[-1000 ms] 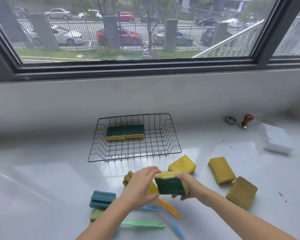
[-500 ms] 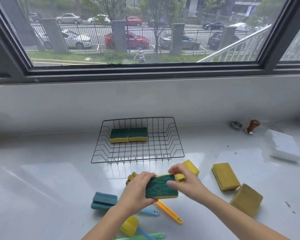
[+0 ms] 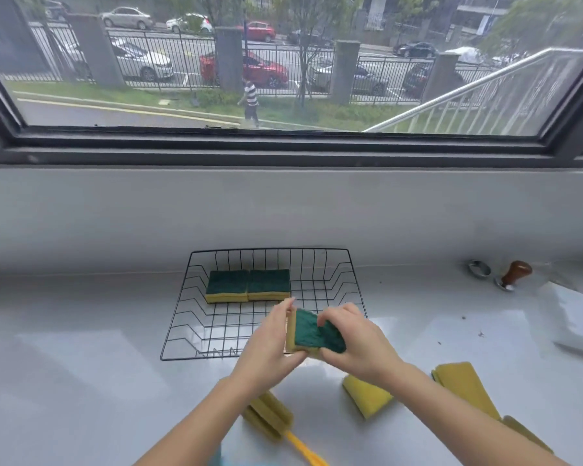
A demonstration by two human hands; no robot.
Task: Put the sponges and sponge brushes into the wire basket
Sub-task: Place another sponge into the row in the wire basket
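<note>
My left hand (image 3: 270, 344) and my right hand (image 3: 357, 341) both grip one green-topped yellow sponge (image 3: 312, 332), held over the near right part of the black wire basket (image 3: 196, 326). Two green-and-yellow sponges (image 3: 248, 285) lie side by side at the back of the basket. On the counter near me lie a yellow sponge brush with an orange handle (image 3: 271, 417), a yellow sponge (image 3: 366, 395) under my right forearm and another yellow sponge (image 3: 461, 385) further right.
A white block (image 3: 572, 316) lies at the right edge of the counter. A wooden-knobbed tamper (image 3: 514, 275) and a small metal ring (image 3: 478, 268) stand at the back right. The wall under the window rises right behind the basket.
Both hands have carried the green-topped sponge forward from the counter to above the basket's near edge. The camera has tilted up, so the blue sponges and green brush have left the view.
</note>
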